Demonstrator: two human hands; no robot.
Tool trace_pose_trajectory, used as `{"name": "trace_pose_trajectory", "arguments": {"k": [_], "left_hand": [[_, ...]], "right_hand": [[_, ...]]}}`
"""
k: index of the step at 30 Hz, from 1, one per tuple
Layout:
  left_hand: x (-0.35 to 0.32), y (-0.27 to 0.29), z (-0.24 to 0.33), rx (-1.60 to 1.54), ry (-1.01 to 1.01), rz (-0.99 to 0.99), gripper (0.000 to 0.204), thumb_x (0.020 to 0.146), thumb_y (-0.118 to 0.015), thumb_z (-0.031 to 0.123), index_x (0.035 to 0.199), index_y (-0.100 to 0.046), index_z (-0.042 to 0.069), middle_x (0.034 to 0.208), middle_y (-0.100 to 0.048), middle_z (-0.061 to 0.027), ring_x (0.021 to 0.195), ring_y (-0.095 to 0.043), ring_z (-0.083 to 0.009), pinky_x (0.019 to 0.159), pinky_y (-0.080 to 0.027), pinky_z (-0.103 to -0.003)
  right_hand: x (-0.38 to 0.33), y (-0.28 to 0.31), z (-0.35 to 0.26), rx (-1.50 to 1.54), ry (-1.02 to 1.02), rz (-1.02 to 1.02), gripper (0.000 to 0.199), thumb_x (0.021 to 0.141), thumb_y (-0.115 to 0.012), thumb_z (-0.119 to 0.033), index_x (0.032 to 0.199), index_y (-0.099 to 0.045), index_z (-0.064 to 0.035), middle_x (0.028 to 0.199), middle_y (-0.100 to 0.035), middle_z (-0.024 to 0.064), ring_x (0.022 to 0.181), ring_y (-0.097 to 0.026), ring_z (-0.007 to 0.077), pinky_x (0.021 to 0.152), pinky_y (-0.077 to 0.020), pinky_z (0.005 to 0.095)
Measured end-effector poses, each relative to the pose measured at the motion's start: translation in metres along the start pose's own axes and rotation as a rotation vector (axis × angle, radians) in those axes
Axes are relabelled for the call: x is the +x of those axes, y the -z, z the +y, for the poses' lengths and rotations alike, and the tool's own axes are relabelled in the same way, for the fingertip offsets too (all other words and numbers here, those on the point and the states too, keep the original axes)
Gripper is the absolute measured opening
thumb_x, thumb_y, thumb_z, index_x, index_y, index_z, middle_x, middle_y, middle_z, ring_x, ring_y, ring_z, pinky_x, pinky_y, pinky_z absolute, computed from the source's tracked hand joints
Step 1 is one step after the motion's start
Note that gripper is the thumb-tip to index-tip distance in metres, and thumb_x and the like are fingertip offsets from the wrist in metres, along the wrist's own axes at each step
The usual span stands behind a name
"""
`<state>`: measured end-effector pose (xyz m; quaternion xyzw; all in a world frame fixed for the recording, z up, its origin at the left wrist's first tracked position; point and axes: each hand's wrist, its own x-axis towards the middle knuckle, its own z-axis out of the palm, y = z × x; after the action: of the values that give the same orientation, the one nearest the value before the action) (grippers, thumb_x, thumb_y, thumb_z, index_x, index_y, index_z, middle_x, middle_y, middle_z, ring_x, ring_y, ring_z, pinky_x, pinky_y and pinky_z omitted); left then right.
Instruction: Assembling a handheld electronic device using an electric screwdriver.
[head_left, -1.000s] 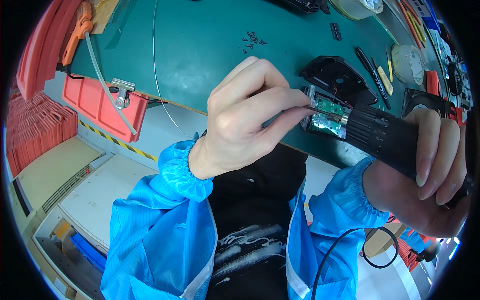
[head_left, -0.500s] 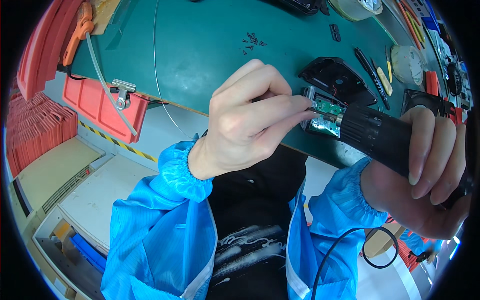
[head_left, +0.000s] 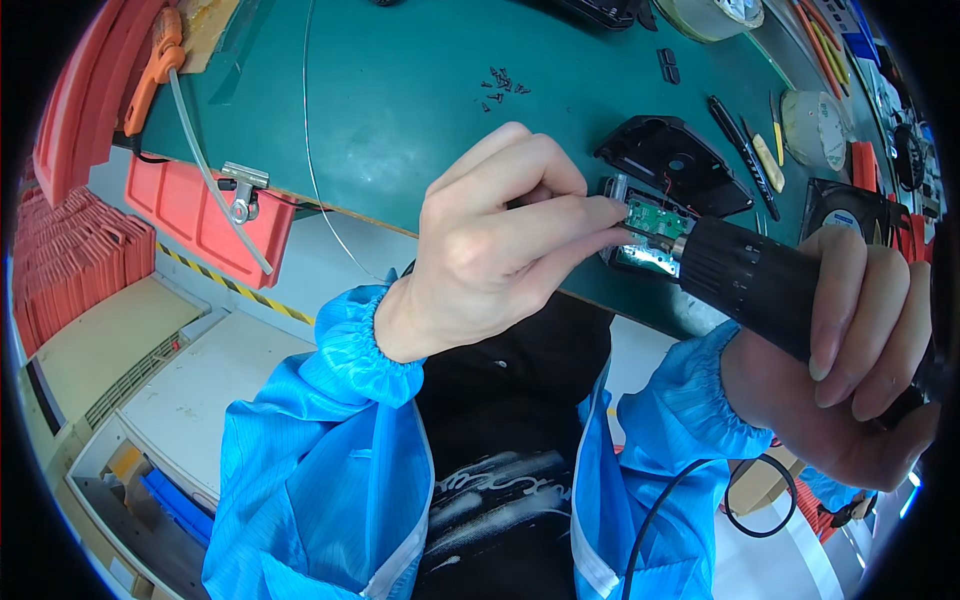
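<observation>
Black electric screwdriver [head_left: 770,285] in right hand [head_left: 850,370]; left hand [head_left: 490,245] pinching circuit board [head_left: 655,222].

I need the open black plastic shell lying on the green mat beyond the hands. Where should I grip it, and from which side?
Probably pinch the black shell by its raised far-left rim, coming from above on the mat's open side. It lies hollow side up, so the wall is exposed; its near edge is crowded by the left hand and the electric screwdriver.

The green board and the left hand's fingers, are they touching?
Touching. The head view shows the left hand fingertips pressed against the green board edge, with no gap.
</observation>
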<state>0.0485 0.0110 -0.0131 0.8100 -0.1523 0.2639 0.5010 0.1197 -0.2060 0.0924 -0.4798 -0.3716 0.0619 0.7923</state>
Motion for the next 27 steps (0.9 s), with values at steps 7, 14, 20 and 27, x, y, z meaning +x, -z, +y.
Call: {"name": "trace_pose_trajectory", "arguments": {"k": [7,14,20,27], "left_hand": [[0.000,-0.001,0.000,-0.004,0.004,-0.007,0.028,0.063,-0.088,0.003,0.091,-0.082,0.004,0.077,-0.058,-0.0038,0.069,-0.054,-0.0179,0.058,-0.040,-0.032],[0.000,-0.002,0.000,-0.006,0.006,-0.012,0.028,0.064,-0.087,0.002,0.092,-0.082,0.003,0.078,-0.059,-0.0045,0.069,-0.054,-0.0186,0.058,-0.041,-0.032],[0.002,-0.002,0.000,-0.019,-0.002,-0.041,0.026,0.066,-0.085,0.003,0.092,-0.081,0.002,0.078,-0.059,-0.0054,0.069,-0.054,-0.0197,0.058,-0.042,-0.033],[0.002,-0.005,0.000,-0.018,-0.003,-0.065,0.028,0.065,-0.085,0.003,0.092,-0.082,0.003,0.078,-0.059,-0.0055,0.070,-0.055,-0.0203,0.058,-0.042,-0.033]], "right_hand": [[0.000,-0.007,0.008,0.057,0.060,0.010,0.020,0.081,-0.076,-0.025,0.084,-0.058,-0.0183,0.070,-0.063,-0.0035,0.060,-0.062,0.0083,0.069,-0.0547,0.0239],[0.000,0.001,0.002,0.043,0.020,-0.015,0.021,0.081,-0.076,-0.025,0.080,-0.057,-0.0186,0.070,-0.063,-0.0032,0.060,-0.062,0.0085,0.070,-0.0550,0.0238],[0.001,-0.002,0.005,0.025,0.001,-0.032,0.021,0.084,-0.075,-0.027,0.079,-0.056,-0.0187,0.073,-0.062,-0.0027,0.061,-0.062,0.0070,0.071,-0.0545,0.0243],[-0.004,0.001,0.004,0.017,0.004,0.062,0.025,0.083,-0.075,-0.028,0.074,-0.054,-0.0184,0.073,-0.062,-0.0031,0.059,-0.061,0.0067,0.069,-0.0540,0.0239]]}}
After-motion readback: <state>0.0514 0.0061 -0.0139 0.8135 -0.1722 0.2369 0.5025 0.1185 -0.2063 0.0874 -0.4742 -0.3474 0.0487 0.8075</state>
